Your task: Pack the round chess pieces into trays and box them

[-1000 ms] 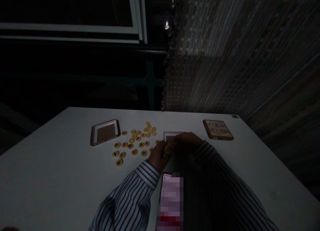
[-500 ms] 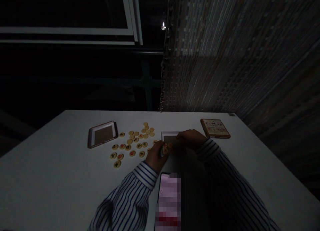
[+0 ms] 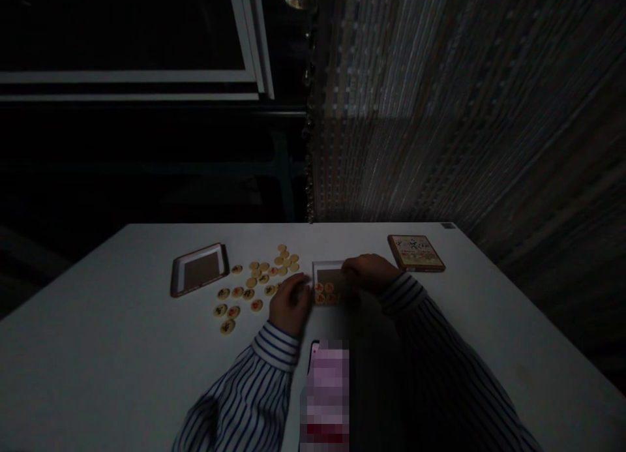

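My left hand hovers by the left side of a shallow open box, its fingers curved and a gap showing between thumb and fingertips. Nothing shows in it. My right hand has its fingers curled over the box's right side and appears to grip that edge; the fingertips are in shadow. Several Chinese chess pieces with red characters lie inside the box near its front wall. Left of the box, loose Chinese chess pieces are scattered, some with red or black characters up and some showing blank faces.
A box lid lies inner side up at the left. At the right rests a closed box with a printed top. A phone lies between my forearms on the white table. A string curtain hangs behind the table.
My left hand has let go of the red-marked pieces, which now lie in the box, and has moved left. My right hand stays at the box's right side. The view has shifted slightly.
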The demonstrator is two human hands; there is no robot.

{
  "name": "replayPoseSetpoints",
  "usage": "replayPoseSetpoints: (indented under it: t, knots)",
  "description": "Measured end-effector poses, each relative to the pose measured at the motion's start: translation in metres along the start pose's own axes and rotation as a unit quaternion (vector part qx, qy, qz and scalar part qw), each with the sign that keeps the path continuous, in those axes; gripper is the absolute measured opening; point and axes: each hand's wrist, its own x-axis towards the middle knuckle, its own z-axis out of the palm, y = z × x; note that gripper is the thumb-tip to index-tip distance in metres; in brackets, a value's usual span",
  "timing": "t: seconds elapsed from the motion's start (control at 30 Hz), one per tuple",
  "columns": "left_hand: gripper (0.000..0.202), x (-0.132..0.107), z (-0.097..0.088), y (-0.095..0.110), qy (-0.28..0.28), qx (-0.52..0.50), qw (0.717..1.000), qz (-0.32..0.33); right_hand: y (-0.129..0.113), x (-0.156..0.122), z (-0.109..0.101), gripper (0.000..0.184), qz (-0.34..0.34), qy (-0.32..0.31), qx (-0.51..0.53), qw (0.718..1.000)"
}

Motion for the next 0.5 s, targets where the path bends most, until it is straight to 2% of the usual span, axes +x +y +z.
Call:
replayPoseSetpoints:
  t: [0.17, 0.5]
  knots:
    - [0.018, -0.001, 0.001, -0.002, 0.032, -0.033, 0.999, -0.021, -0.002, -0.002, -0.003, 0.031, 0.007, 0.019, 0.004, 1.000]
    - [0.012, -0.002, -0.003, 0.015, -0.018, -0.031, 0.999, -0.006, -0.003, -0.004, -0.004, 0.032, 0.002, 0.035, 0.016, 0.999]
